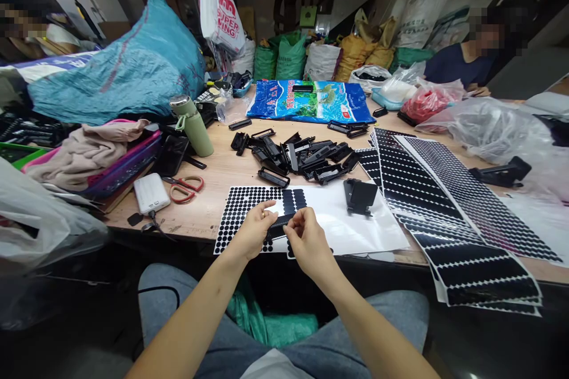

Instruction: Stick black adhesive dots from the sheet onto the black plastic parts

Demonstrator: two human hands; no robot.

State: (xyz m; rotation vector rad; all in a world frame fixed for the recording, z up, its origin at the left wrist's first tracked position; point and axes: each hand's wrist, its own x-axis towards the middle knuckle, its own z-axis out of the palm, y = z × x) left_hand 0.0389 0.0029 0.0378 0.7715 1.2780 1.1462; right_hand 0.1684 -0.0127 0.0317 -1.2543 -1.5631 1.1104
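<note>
My left hand grips one end of a small black plastic part over the table's front edge. The fingers of my right hand pinch the part's other end; whether a sticker is also between them I cannot tell. Beneath both hands lies a white sheet carrying black stickers, round dots on the left and longer strips beside them. On the sheet's right side stands a black bracket. Just beyond the sheet is a heap of black plastic parts.
Red-handled scissors, a white power bank and a green bottle stand left. Black sticker sheets overhang the front edge at right. A blue printed bag lies at the back. A person sits across at right.
</note>
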